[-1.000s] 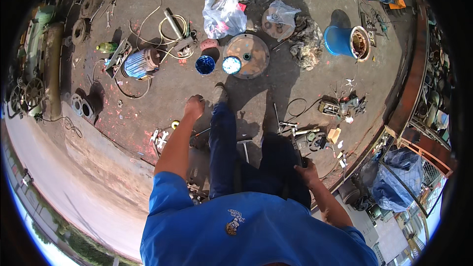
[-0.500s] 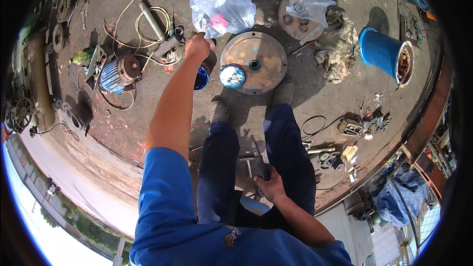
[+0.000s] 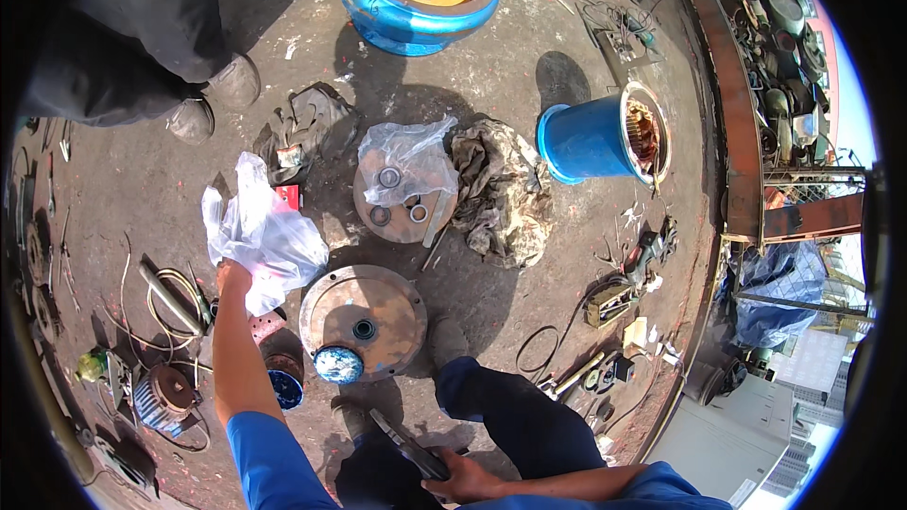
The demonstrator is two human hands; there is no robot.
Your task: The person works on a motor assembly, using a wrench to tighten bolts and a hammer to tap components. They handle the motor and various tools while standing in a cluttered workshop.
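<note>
My left hand reaches forward to a crumpled clear plastic bag. Its fingers look closed on the bag's near edge, partly lost in glare. Just below lies a pink piece with dark spots, beside an open tin with a blue rim. Close to my feet is a round metal plate with a hub in its middle; a blue-and-white smeared lid rests on its near edge. Low over my legs, my right hand is wrapped round a long dark tool with a narrow metal end.
A second disc bears rings and plastic, beside a dirty cloth. Farther off stand a blue motor housing and a blue round casting. Another person's shoes are at far left. A finned motor and hoses lie left.
My view has swung right and forward, bringing another person's legs and the blue casting in. My left hand has shifted onto the bag, which now spreads nearer. My right hand keeps the dark tool.
</note>
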